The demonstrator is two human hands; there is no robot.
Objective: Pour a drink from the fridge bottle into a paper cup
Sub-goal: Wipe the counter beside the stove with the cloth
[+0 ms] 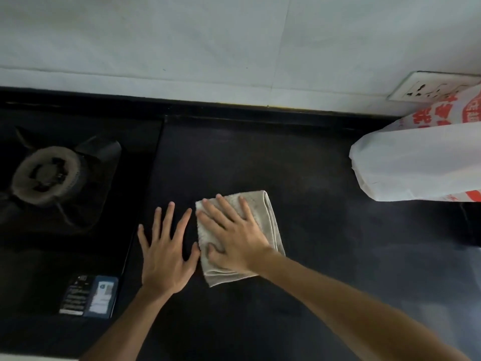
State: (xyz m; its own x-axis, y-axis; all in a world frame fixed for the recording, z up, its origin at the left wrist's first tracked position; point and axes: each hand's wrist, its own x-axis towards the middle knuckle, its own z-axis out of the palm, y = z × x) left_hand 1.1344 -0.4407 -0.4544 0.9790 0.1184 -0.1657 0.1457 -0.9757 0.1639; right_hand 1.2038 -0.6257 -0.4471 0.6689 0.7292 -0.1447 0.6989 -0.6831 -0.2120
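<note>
Right hand (235, 235) presses flat on the folded cloth (270, 225), likely wiping the counter (312, 178), while left hand (166, 254) braces, fingers spread, empty.

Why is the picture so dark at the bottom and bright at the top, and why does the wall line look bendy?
Head view: the black counter and stove soak up light, while the pale wall reflects it. The wide-angle lens curves the wall edge. A soft glare smears the counter's right side, and the plastic bag looks slightly blurred.

plastic bag (416, 162): cut by right edge | stove labels (88, 295): text unreadable
</note>
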